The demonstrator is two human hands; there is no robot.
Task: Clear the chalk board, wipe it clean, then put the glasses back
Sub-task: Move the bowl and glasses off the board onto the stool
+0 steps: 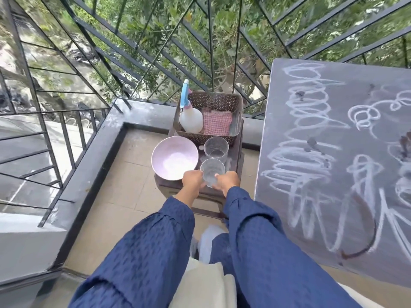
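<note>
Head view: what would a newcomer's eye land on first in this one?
The chalk board on the right, covered in white chalk scribbles, dominates. At centre, the left hand and right hand grip the near glass from either side at the front of a dark stool. Behind it stand a second glass, a pink bowl to its left, and a basket holding a spray bottle and checked cloth.

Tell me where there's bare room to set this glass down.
The stool is crowded: basket behind, bowl front left, far glass beside it, and near glass, held by left hand and right hand, front right. Bare: chalk board on the right, floor tiles left of the stool.
</note>
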